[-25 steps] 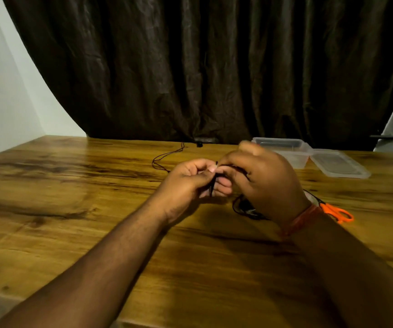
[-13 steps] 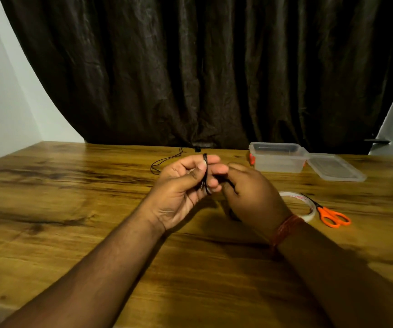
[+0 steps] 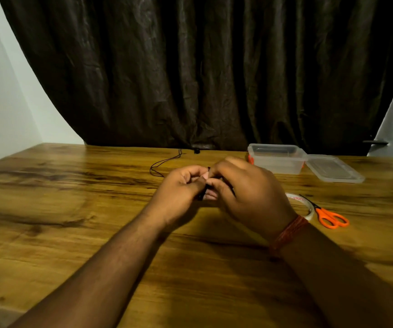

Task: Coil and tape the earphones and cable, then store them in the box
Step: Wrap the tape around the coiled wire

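Both hands make the grip: the left hand (image 3: 179,185) and the right hand (image 3: 245,192) pinch the black earphone cable (image 3: 201,196) between curled fingers, above the middle of the worktop (image 3: 72,209). A loose length of cable trails toward the far edge. I judge the step is coiling, not yet finished. Next the loose length must be drawn in, then tape (image 3: 305,205) and scissors (image 3: 330,217), lying at the right, are needed. The open box (image 3: 276,159) waits near the far right edge, its lid (image 3: 332,168) beside it.
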